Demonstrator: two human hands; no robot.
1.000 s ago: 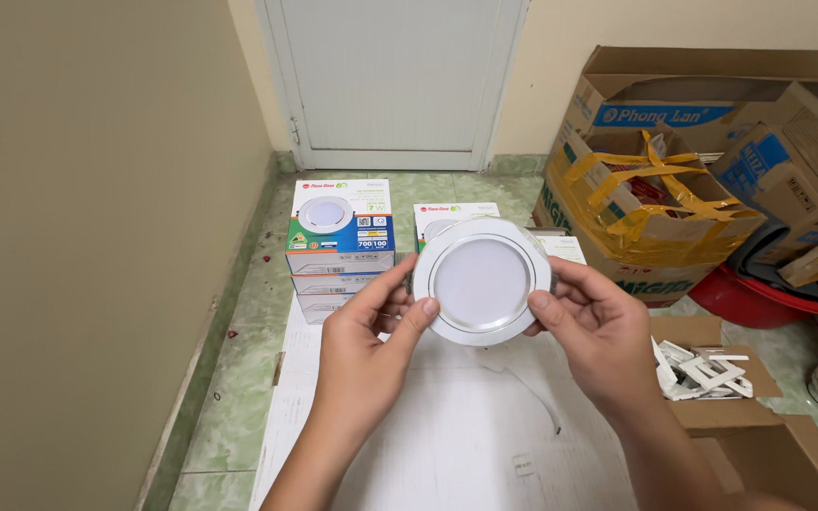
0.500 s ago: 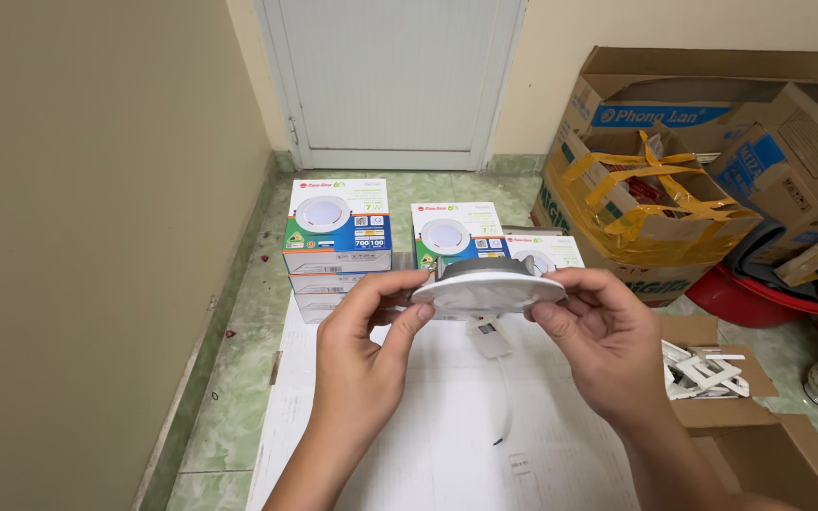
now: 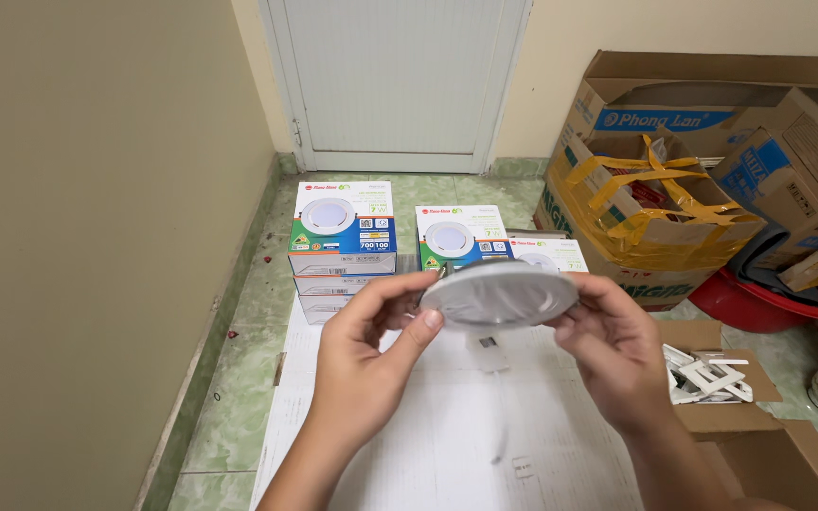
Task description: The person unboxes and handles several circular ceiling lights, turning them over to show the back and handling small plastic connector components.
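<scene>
Both my hands hold a round white recessed ceiling light [image 3: 501,292] above a white sheet [image 3: 447,445] on the floor. The lamp is tilted nearly flat, its back showing, with a thin wire and small plug dangling beneath. My left hand [image 3: 371,355] pinches the left rim with thumb and fingers. On the right rim sits my right hand [image 3: 608,345]. Just beyond the lamp stand printed retail boxes of the same kind of light: a stack of three [image 3: 341,248] on the left and others [image 3: 461,237] in the middle.
A beige wall [image 3: 97,237] runs along the left; a white door [image 3: 395,80] closes the far end. Large taped cardboard boxes [image 3: 655,218] crowd the right, over a red basin [image 3: 759,303]. A small open carton with white plastic parts [image 3: 707,374] lies by my right forearm.
The lamp has been turned from facing me, front diffuser showing, to lying almost flat with its back up. Both hands kept their hold on the rim.
</scene>
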